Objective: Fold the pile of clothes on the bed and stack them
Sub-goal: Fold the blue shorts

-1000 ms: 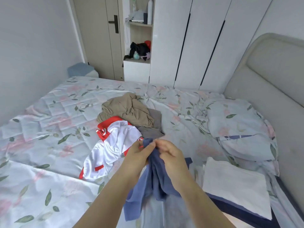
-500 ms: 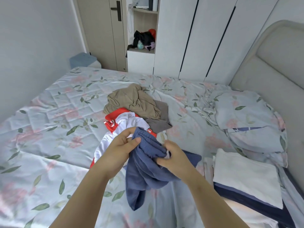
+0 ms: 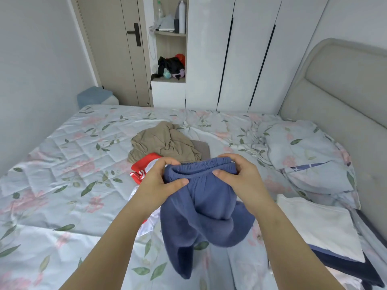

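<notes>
The left grip (image 3: 159, 182) is clenched on one end of the waistband (image 3: 201, 166) of a blue garment (image 3: 201, 208), thumb pressed on the front and fingers curled over the top edge. The right grip (image 3: 240, 178) grasps the other end the same way, so the elastic band runs nearly level between the two, stretched only a little. The rest of the blue garment hangs down between the forearms in loose bunches, one part trailing lowest; whether it touches the bed (image 3: 62, 164) cannot be told

Just behind the hands lies the pile: a red-and-white shirt (image 3: 139, 172) partly hidden by the left grip, a crumpled tan piece (image 3: 163, 143) beyond it, and a grey piece (image 3: 203, 149) showing at the tan one's right edge. To the right, near the pillow (image 3: 303, 155), sits the stack (image 3: 318, 225), a folded white item on top of a dark navy one. The headboard (image 3: 345, 97) rises behind the pillow
</notes>
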